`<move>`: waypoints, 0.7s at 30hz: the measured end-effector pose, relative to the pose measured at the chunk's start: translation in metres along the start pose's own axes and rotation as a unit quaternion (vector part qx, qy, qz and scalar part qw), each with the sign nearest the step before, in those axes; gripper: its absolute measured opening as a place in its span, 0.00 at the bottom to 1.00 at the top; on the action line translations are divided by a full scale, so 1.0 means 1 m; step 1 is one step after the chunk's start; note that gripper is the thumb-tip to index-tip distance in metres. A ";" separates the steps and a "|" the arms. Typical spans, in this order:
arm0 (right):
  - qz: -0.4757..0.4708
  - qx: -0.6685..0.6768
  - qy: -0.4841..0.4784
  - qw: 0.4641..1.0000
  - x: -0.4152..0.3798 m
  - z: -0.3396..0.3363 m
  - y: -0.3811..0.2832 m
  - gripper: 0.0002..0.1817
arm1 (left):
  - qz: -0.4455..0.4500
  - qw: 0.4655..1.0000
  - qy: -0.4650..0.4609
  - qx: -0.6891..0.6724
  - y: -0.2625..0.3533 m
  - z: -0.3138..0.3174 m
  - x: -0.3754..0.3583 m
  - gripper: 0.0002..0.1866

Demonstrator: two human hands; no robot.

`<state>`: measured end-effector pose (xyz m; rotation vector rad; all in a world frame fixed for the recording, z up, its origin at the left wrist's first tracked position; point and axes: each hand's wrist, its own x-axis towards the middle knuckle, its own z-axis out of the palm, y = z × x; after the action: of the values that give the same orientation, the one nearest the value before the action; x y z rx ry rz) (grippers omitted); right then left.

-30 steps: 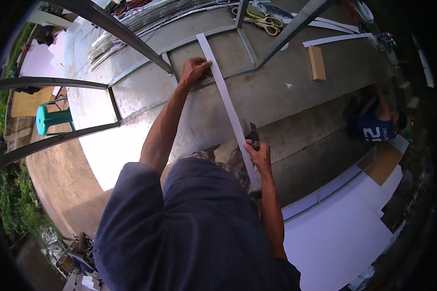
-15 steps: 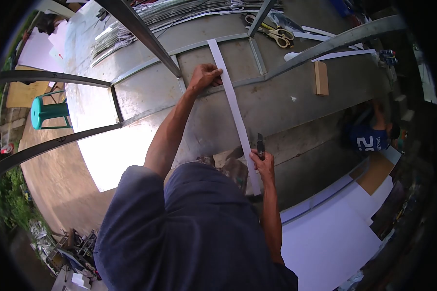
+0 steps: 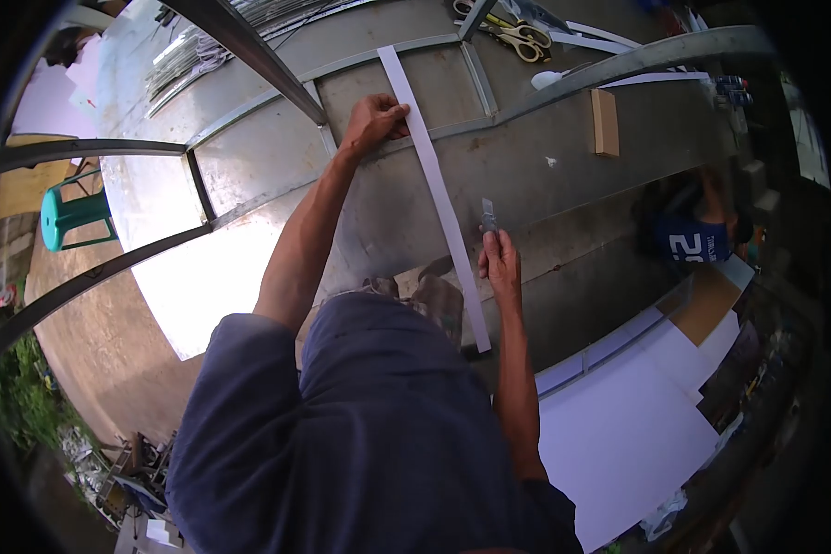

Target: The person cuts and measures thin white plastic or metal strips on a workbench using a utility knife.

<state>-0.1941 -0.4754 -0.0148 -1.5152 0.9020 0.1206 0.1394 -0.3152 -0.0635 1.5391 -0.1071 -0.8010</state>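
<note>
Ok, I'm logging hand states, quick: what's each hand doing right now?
Left hand: closed, pinching the white strip by its edge.
Right hand: closed, holding a cutter knife, apart from the strip.

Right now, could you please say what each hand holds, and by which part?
The left hand holds the long white strip by its left edge near the far end; the right hand, the grey-bladed utility knife by its handle.

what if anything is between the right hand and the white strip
Nothing visible: the right hand, holding the cutter, is just beside the white strip, with only a narrow gap showing. The left hand is farther up the strip, not between them.
</note>
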 end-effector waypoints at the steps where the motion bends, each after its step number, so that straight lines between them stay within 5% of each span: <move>1: -0.009 -0.009 -0.008 1.000 0.005 0.001 -0.005 0.22 | 0.000 1.000 -0.001 0.003 0.001 0.000 -0.001 0.14; 12: -0.139 -0.179 -0.015 0.974 0.073 0.027 -0.053 0.15 | 0.002 1.000 0.007 0.000 0.004 0.001 -0.002 0.14; 21: -0.133 -0.185 -0.018 0.974 0.101 0.041 -0.069 0.19 | 0.003 1.000 0.010 0.008 0.004 0.001 -0.001 0.14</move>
<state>-0.0665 -0.4930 -0.0250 -1.9615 0.6624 0.1242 0.1402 -0.3161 -0.0595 1.5614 -0.1041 -0.7806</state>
